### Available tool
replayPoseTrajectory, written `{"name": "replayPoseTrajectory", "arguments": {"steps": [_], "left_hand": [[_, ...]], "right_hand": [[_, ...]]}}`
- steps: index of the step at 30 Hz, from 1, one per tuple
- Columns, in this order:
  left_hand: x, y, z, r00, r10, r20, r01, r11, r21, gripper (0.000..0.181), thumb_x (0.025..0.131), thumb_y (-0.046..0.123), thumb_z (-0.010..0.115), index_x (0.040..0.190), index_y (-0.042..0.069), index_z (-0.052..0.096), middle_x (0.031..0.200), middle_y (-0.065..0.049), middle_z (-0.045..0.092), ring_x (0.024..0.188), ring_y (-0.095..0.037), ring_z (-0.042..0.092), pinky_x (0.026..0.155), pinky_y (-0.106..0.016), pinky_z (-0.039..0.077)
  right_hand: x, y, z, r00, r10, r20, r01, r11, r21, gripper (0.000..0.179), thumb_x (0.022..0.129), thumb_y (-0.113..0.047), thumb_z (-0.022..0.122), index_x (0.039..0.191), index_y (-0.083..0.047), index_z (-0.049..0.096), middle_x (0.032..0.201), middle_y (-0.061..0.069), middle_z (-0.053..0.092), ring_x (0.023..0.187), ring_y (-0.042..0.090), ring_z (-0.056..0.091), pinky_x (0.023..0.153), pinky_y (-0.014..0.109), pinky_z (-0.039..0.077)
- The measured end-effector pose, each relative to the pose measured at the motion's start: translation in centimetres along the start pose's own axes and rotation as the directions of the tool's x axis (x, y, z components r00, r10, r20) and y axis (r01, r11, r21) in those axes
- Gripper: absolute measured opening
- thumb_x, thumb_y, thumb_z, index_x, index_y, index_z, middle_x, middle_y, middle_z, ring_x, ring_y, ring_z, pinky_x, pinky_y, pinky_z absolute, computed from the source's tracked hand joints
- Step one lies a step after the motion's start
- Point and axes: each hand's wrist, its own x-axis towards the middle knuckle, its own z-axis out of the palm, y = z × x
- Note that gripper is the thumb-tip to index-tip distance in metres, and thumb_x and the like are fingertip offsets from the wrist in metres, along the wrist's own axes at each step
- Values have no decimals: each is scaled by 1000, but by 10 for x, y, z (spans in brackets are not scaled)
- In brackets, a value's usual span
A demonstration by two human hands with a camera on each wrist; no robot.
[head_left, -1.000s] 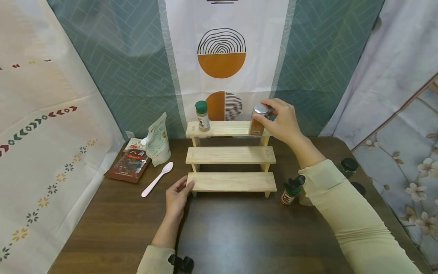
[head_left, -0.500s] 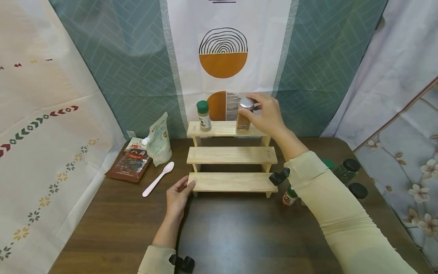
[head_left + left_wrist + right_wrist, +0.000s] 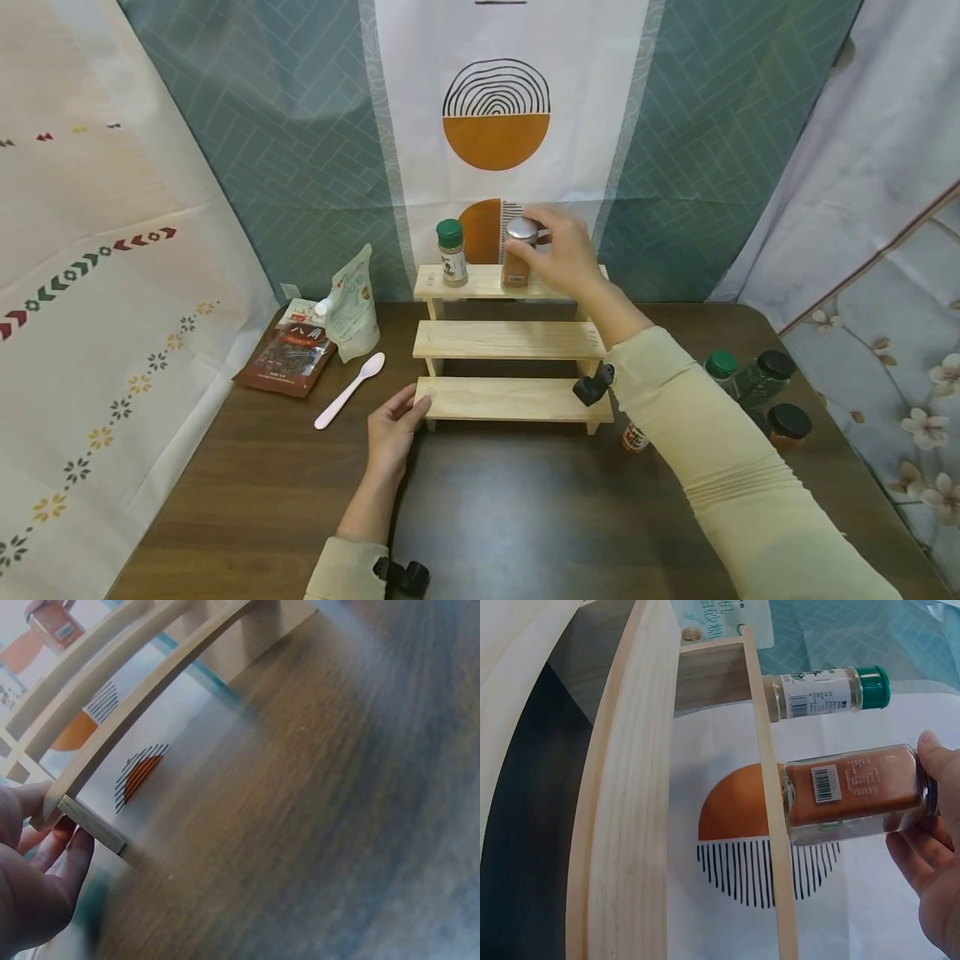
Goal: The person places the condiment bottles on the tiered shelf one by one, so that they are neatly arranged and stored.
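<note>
A pale wooden three-step rack (image 3: 513,337) stands on the brown table. My left hand (image 3: 390,433) grips the left end of its lowest step, thumb on top and fingers beneath, as the left wrist view shows. On the top step, my right hand (image 3: 566,254) holds a square glass spice jar (image 3: 516,273) by its silver cap. Reddish-brown powder fills this jar, and a barcode label shows in the right wrist view. It stands upright, its base at the step's surface. A green-capped spice bottle (image 3: 452,254) stands left of it on the same step, with a gap between.
Left of the rack lie a brown-red spice packet (image 3: 288,358) and a white spoon (image 3: 350,392), beside a standing spouted pouch (image 3: 352,308). Several jars, including a black-lidded jar (image 3: 763,379), stand at the right, partly behind my right sleeve. A small bottle (image 3: 634,438) sits near the rack's right foot.
My right hand has moved the silver-capped jar left along the top step, from its right end towards the green-capped bottle. My left hand keeps its grip on the lowest step.
</note>
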Motion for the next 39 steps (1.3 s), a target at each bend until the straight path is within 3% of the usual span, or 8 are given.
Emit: {"name": "replayPoseTrajectory", "arguments": {"steps": [8,17,22,30,32,37,39], "left_hand": [[0,0,1,1000,7,-6,-6,1000,13,43,89,7,79,129,-4,66,107,-11,73,80,-4,66,71,-18,53],[1,0,1,1000,11,-8,-11,1000,14,42,89,8,79,128,-4,67,107,-12,73,81,-4,66,71,-17,54],[1,-1,1,1000,9,-2,-9,1000,9,43,89,10,79,128,-4,66,107,-11,73,81,-4,66,71,-17,53],[0,1,0,1000,2,5,-2,1000,11,45,90,10,79,130,-3,66,111,-12,73,81,-3,66,72,-17,54],[-3,7,0,1000,-6,13,6,1000,15,44,90,8,78,130,-5,65,111,-13,72,81,-4,66,72,-18,54],[-7,11,1,1000,-8,14,8,1000,15,43,91,7,77,130,-5,65,113,-15,72,83,-3,66,74,-17,54],[-5,6,1,1000,1,9,-1,1000,9,44,91,9,78,131,-3,65,114,-15,71,84,-3,66,74,-16,54]], "right_hand": [[5,5,6,999,38,22,-38,999,-7,51,92,-26,78,133,-1,63,117,16,66,101,28,62,87,44,55],[1,11,7,998,61,26,-61,998,10,59,93,-28,77,140,-3,55,127,15,62,112,28,60,92,43,55],[-10,15,-1,995,101,-16,-100,994,31,60,94,-28,75,145,-6,50,130,16,60,118,29,59,95,45,53],[-37,24,-22,995,33,-99,-32,999,11,52,96,-20,73,141,-2,55,125,17,64,116,31,61,92,48,54],[-43,28,-27,993,36,-113,-35,999,8,51,96,-21,73,140,-2,56,123,17,65,115,31,61,91,49,54],[-55,34,-40,993,96,-74,-98,995,-35,53,97,-27,71,140,-2,54,124,17,65,118,32,60,95,48,52],[-60,35,-44,991,122,-45,-124,991,-48,54,98,-28,69,142,-2,53,127,18,64,121,32,58,97,48,51]]}}
